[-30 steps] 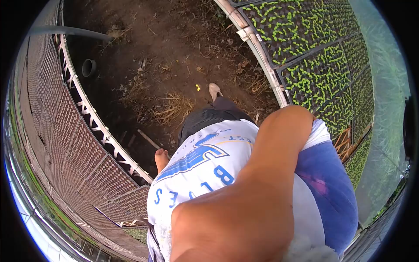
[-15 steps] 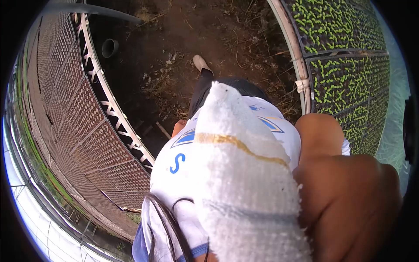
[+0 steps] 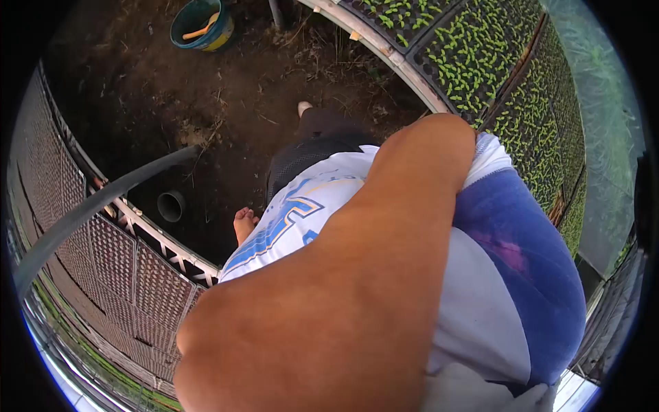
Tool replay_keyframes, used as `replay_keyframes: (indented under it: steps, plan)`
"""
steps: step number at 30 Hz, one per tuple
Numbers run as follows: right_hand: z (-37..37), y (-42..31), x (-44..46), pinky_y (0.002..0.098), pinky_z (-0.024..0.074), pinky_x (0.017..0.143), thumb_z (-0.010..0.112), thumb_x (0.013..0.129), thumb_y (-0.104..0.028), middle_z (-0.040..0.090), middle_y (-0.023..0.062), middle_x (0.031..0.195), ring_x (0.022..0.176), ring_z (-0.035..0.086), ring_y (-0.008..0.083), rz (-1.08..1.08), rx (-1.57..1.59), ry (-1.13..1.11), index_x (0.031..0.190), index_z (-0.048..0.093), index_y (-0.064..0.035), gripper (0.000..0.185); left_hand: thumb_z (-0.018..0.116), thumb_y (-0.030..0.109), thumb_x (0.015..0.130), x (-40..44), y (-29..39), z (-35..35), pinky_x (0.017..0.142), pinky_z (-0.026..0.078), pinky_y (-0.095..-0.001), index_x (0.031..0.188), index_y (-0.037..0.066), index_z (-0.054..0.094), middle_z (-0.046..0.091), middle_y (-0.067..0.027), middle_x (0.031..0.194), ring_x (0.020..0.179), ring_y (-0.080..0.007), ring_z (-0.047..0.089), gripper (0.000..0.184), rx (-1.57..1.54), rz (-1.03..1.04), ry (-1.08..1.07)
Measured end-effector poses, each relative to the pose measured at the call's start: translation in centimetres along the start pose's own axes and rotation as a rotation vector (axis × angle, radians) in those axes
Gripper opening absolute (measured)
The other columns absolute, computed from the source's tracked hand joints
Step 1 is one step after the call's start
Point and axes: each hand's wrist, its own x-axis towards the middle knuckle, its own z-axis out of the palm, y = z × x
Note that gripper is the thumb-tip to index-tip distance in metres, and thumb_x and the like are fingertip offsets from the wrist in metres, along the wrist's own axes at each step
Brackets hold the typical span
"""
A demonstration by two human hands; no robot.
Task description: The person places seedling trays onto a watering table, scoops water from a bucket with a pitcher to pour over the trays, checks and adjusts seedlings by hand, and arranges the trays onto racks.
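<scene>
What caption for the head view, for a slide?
Bent right arm close-up over a dirt aisle, seedling trays at right, bucket on the ground.

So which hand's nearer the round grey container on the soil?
Left hand; it hangs low, slightly apart from the container in view. Right hand: raised near the camera.

**Seedling Benches and Soil Floor: Surfaces and Contents**

At the right, a curved-looking pale rail (image 3: 395,60) was noted along the edge of a bench, on which dark seedling trays (image 3: 419,63) are set side by side, densely filled with green seedlings (image 3: 473,58). At the left, a second bench (image 3: 168,244) is covered with reddish-brown celled trays (image 3: 113,257). On the bare soil floor (image 3: 154,89), a teal-and-yellow bucket (image 3: 221,33) holding an orange-handled item (image 3: 201,30), an open round container (image 3: 171,206) and scattered dry plant debris (image 3: 209,130) were observed.
</scene>
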Motion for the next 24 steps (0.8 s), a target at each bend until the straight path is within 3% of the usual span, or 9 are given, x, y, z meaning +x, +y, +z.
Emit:
replay_keyframes:
  steps: [4, 9, 11, 15, 19, 20, 21, 23, 24]
  plan:
    - [-4.6, 10.3, -1.2, 0.0416, 0.0483, 0.060, 0.066, 0.086, -0.028, 0.063, 0.0165, 0.066, 0.062, 0.061, 0.0308, 0.117, 0.328, 0.187, 0.079, 0.066, 0.0019, 0.030, 0.061, 0.003, 0.095, 8.0, 9.0, 0.1, 0.061, 0.048, -0.0267, 0.112, -0.001, 0.061, 0.065, -0.0054, 0.095, 0.068, -0.0128, 0.056, 0.018, 0.185, 0.007, 0.007]
    - [-14.7, 24.5, -1.6, 0.0408, 0.0457, 0.060, 0.071, 0.086, -0.022, 0.063, 0.0134, 0.071, 0.065, 0.063, 0.0260, 0.325, 0.617, -0.065, 0.087, 0.063, -0.0030, 0.021, 0.063, 0.004, 0.094, 13.8, 21.0, 1.8, 0.070, 0.050, -0.0288, 0.116, -0.002, 0.061, 0.067, -0.0075, 0.100, 0.078, -0.0154, 0.061, 0.023, 0.261, -0.019, 0.027]
    - [-19.1, 29.8, -2.2, 0.0288, 0.0398, 0.058, 0.081, 0.081, -0.025, 0.053, -0.0005, 0.070, 0.065, 0.051, 0.0087, 0.483, 1.001, -0.097, 0.097, 0.066, -0.0026, 0.031, 0.064, 0.005, 0.094, 16.3, 26.1, 2.5, 0.073, 0.051, -0.0296, 0.117, -0.002, 0.061, 0.068, -0.0083, 0.102, 0.081, -0.0164, 0.063, 0.025, 0.296, 0.010, 0.023]
    - [-22.7, 40.0, -6.6, 0.0235, 0.0413, 0.066, 0.084, 0.083, -0.028, 0.056, -0.0037, 0.086, 0.076, 0.051, 0.0061, 0.717, 1.051, 0.226, 0.098, 0.067, -0.0042, 0.033, 0.065, 0.006, 0.093, 22.6, 38.4, 4.5, 0.080, 0.053, -0.0313, 0.120, -0.002, 0.062, 0.070, -0.0100, 0.106, 0.089, -0.0184, 0.066, 0.029, 0.420, 0.193, 0.010]
    - [-22.3, 47.8, -14.2, 0.0242, 0.0440, 0.072, 0.076, 0.091, -0.025, 0.061, -0.0028, 0.086, 0.081, 0.054, 0.0063, 1.231, 0.590, 0.489, 0.098, 0.067, -0.0051, 0.023, 0.067, 0.008, 0.091, 27.0, 55.1, 10.8, 0.092, 0.052, -0.0323, 0.122, -0.003, 0.063, 0.072, -0.0140, 0.113, 0.101, -0.0208, 0.069, 0.033, 0.588, 0.518, -0.029]
    - [-22.0, 49.3, -16.5, 0.0254, 0.0446, 0.073, 0.075, 0.091, -0.024, 0.062, -0.0017, 0.084, 0.081, 0.055, 0.0082, 1.298, 0.518, 0.606, 0.099, 0.067, -0.0050, 0.022, 0.065, 0.011, 0.093, 29.6, 58.6, 12.8, 0.079, 0.052, -0.0283, 0.121, -0.001, 0.065, 0.072, -0.0082, 0.105, 0.091, -0.0139, 0.067, 0.030, 0.643, 0.575, -0.061]
    - [-22.0, 50.3, -18.2, 0.0267, 0.0453, 0.074, 0.074, 0.092, -0.023, 0.063, -0.0007, 0.082, 0.082, 0.057, 0.0101, 1.367, 0.444, 0.736, 0.099, 0.066, -0.0049, 0.021, 0.064, 0.010, 0.094, 28.7, 63.8, 16.1, 0.080, 0.051, -0.0266, 0.122, -0.001, 0.064, 0.072, -0.0074, 0.104, 0.092, -0.0120, 0.066, 0.031, 0.660, 0.677, -0.105]
    - [-23.4, 51.8, -20.4, 0.0394, 0.0503, 0.080, 0.072, 0.090, -0.023, 0.065, 0.0101, 0.091, 0.095, 0.066, 0.0259, 1.666, 0.008, 0.595, 0.109, 0.068, -0.0055, 0.026, 0.063, 0.010, 0.095, 29.3, 70.8, 21.7, 0.080, 0.052, -0.0272, 0.120, -0.001, 0.066, 0.071, -0.0068, 0.104, 0.090, -0.0121, 0.066, 0.027, 0.648, 0.775, -0.287]
    - [-23.2, 52.5, -21.1, 0.0422, 0.0509, 0.082, 0.071, 0.090, -0.021, 0.062, 0.0129, 0.101, 0.101, 0.065, 0.0289, 1.675, -0.328, 0.628, 0.116, 0.067, -0.0065, 0.030, 0.063, 0.010, 0.095, 29.0, 74.1, 24.6, 0.079, 0.052, -0.0273, 0.119, -0.001, 0.066, 0.071, -0.0070, 0.104, 0.090, -0.0122, 0.066, 0.026, 0.685, 0.821, -0.383]
